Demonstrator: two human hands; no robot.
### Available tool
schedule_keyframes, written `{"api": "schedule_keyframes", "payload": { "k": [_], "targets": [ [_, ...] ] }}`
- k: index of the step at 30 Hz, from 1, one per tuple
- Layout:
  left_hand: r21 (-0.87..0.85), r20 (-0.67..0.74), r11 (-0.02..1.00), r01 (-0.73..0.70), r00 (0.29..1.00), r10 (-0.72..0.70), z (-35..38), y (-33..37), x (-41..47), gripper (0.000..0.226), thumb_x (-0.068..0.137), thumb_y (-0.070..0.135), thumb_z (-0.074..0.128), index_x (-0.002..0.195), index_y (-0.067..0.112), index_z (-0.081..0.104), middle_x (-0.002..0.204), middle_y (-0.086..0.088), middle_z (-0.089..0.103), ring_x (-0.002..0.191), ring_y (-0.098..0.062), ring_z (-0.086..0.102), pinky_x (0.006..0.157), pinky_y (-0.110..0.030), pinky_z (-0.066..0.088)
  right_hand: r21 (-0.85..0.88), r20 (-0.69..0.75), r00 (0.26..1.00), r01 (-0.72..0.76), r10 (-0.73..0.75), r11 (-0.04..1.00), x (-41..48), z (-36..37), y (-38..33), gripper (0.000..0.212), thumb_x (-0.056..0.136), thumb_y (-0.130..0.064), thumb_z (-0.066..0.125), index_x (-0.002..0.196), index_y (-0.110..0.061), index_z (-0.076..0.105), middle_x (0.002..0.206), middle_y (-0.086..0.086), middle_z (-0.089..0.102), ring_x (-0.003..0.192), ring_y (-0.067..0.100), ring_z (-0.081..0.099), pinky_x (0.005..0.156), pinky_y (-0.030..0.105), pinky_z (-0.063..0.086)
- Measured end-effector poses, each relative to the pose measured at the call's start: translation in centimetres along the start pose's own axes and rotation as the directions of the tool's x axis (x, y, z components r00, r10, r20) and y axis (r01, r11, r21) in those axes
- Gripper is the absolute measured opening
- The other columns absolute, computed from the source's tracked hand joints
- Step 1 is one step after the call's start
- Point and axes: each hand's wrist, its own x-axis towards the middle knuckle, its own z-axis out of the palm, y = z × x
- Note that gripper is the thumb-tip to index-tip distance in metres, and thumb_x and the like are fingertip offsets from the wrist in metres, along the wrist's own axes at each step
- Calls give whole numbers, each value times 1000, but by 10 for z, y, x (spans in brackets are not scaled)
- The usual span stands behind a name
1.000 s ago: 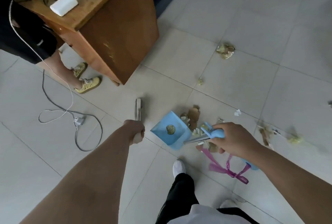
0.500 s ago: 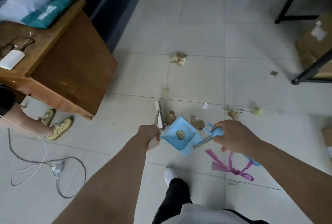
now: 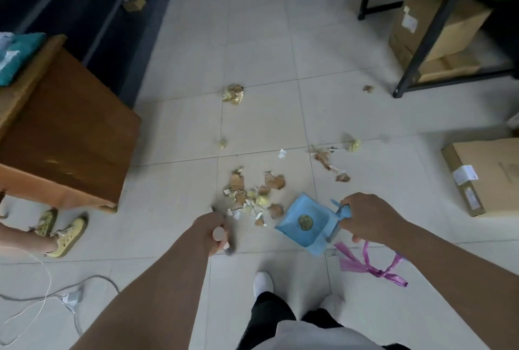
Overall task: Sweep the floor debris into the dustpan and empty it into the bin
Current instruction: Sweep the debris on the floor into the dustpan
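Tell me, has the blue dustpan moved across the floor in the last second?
Yes. The dustpan has shifted right, toward the purple ribbon lying on the floor; the cardboard scraps now lie to its left.

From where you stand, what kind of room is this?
Probably an office or storeroom: tiled floor, a wooden desk, and cardboard boxes under a metal-framed table.

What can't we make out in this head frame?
- Brush: head hidden under the left hand, the rest motion-blurred.
- Bin: none identifiable in the head view.
- Dustpan handle: covered by the right hand.
- Round mark in the dustpan: debris or print, too small.
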Motion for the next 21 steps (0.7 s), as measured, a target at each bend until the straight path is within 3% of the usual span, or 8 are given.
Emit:
{"api": "schedule_keyframes", "payload": {
  "k": [4, 7, 10, 12, 14, 17, 21],
  "targets": [
    [-81, 6, 996, 29, 1000, -29, 40, 1, -13, 18, 80, -9, 44, 83, 5, 55, 57, -8, 50, 32, -16, 45, 35, -11, 40, 47, 18, 997, -73, 72, 996, -7, 10, 29, 10, 77, -19, 61, 88, -18, 61, 88, 3, 69, 76, 22, 68, 73, 34, 57],
    [38, 49, 992, -117, 992, 115, 61, 12, -21, 21, 88, -6, 48, 104, 2, 60, 92, -20, 61, 42, -17, 47, 30, -11, 39, 54, 23, 995, -94, 93, 994, -12, 14, 45, 9, 76, -18, 61, 72, -21, 54, 88, 3, 68, 74, 21, 67, 60, 27, 50],
    [211, 95, 958, -195, 979, 179, 75, 22, -32, 8, 83, -7, 53, 85, 0, 58, 74, -13, 53, 53, -17, 46, 43, -13, 42, 87, 14, 994, -113, 112, 990, -20, 17, 54, 6, 77, -17, 63, 75, -17, 58, 88, 4, 69, 74, 21, 69, 67, 31, 57],
    [245, 81, 946, -211, 977, 197, 79, 31, -32, 26, 76, -7, 56, 101, -6, 62, 74, -15, 56, 55, -20, 50, 57, -24, 43, 122, 2, 991, -133, 134, 984, -27, 19, 60, 4, 78, -16, 63, 80, -15, 60, 89, 5, 70, 74, 22, 70, 72, 34, 60],
    [292, 161, 923, -250, 964, 210, 88, 38, -36, 29, 76, -5, 57, 103, -6, 64, 73, -15, 58, 52, -20, 51, 53, -24, 40, 163, -4, 986, -166, 169, 973, -32, 21, 68, 7, 79, -15, 63, 86, -13, 62, 88, 6, 72, 74, 23, 71, 73, 35, 61],
    [266, 303, 926, -269, 935, 185, 118, 43, -58, 7, 85, -2, 54, 81, 2, 58, 54, -9, 47, 32, -12, 42, 39, -16, 36, 233, 1, 975, -218, 224, 948, -41, 23, 80, 13, 80, -13, 61, 92, -12, 64, 81, 5, 74, 69, 21, 74, 72, 36, 62],
    [242, 477, 937, -253, 872, 112, 165, 37, -71, 7, 90, 3, 51, 83, 3, 52, 62, -8, 43, 29, -9, 38, 34, -9, 31, 299, 2, 959, -270, 283, 915, -53, 27, 94, 16, 82, -14, 59, 97, -16, 64, 73, 1, 75, 55, 13, 73, 70, 33, 62]
  ]
}}
